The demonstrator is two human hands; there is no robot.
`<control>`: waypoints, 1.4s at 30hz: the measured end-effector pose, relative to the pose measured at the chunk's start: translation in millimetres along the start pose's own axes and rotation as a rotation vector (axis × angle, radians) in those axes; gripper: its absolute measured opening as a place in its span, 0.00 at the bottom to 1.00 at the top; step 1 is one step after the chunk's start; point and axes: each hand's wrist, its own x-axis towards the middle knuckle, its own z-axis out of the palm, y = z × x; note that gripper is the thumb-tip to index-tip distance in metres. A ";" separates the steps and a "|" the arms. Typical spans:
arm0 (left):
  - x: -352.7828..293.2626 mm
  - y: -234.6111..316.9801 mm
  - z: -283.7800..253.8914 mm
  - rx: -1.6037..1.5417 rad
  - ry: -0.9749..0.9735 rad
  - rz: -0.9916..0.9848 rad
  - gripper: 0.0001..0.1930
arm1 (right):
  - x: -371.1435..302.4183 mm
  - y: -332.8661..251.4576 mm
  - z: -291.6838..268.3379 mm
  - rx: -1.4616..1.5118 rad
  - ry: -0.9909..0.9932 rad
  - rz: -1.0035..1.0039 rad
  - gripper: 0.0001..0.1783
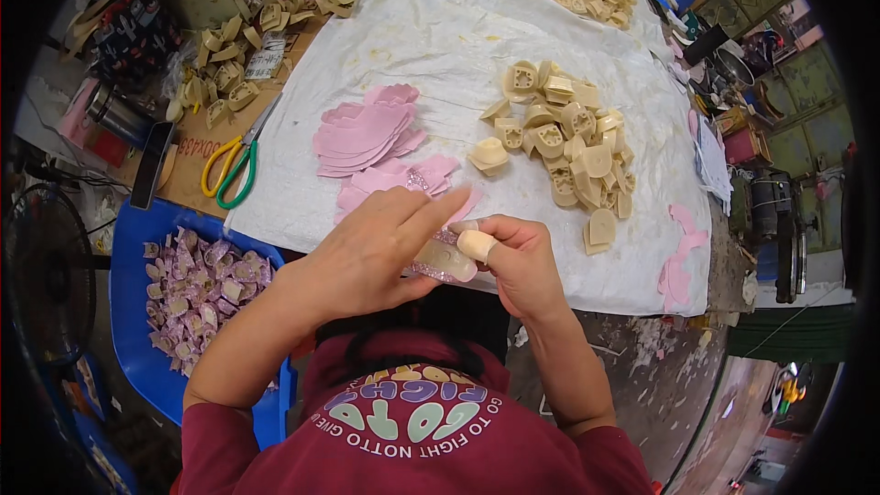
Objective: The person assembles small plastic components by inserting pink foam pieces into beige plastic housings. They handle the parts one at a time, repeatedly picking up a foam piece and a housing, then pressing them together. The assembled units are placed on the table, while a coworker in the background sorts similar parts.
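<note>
1. Pink glitter wraps a beige-faced moulded piece (pixel 445 261), held between two bare hands in front of the worker's maroon shirt, just above the near edge of a white-sheeted desk (pixel 440 55).

2. The left hand (pixel 367 243) has its grip closed over the piece, fingers across the far side and thumb beneath the near edge. The right hand (pixel 524 266) pinches the other end, its thumb in a pale cover (pixel 476 245). Fingers hide much of the piece, so its full outline is uncertain.

3. It looks light and stiff, probably hard plastic under a thin, pliable skin. The smooth face may slip; the rim offers the surer hold, and light pressure should spare the glitter.

4. Across the desk, soft-looking pink cutouts (pixel 367 133) lie stacked beyond the left hand, with a heap of beige blocks (pixel 582 147) to the right. Scissors (pixel 236 170) with yellow and green handles rest at the left edge, beside a dark phone (pixel 152 165).

5. Below left, a blue plastic container (pixel 123 266) holds glittered pieces (pixel 206 289) near a black fan (pixel 55 275). Scraps litter the floor (pixel 642 376); worn green cabinets (pixel 793 105) line the crowded workroom's right side.
</note>
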 end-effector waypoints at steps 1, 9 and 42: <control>-3.7 -4.0 0.1 0.007 -0.027 -0.003 0.39 | -1.1 1.6 -0.1 0.011 -0.008 -0.047 0.10; 2.2 7.6 5.1 0.054 0.023 -0.075 0.26 | -9.8 2.3 11.8 -0.258 0.141 -0.303 0.11; 2.5 -0.8 59.6 0.084 0.476 -0.298 0.24 | 12.6 9.8 31.3 -0.369 0.148 -0.369 0.23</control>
